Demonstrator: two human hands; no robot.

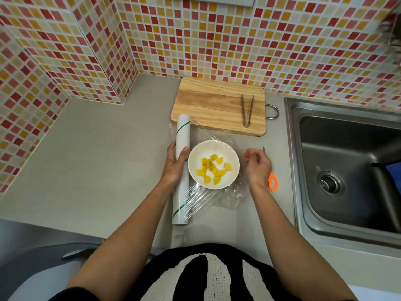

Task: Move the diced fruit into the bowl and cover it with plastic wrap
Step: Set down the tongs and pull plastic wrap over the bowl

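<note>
A white bowl (213, 148) stands on the grey counter and holds several yellow fruit cubes (213, 169). A clear sheet of plastic wrap (219, 196) is stretched from the roll across the bowl to its right side. My left hand (174, 165) grips the white roll of wrap (183, 135), which lies lengthwise just left of the bowl. My right hand (258, 165) hovers right of the bowl with curled fingers pinching the far edge of the sheet.
A wooden cutting board (208, 105) with metal tongs (247, 110) lies behind the bowl. Scissors with an orange handle (273, 181) lie partly under my right hand. A steel sink (347, 166) is at the right. Tiled walls close the back and left.
</note>
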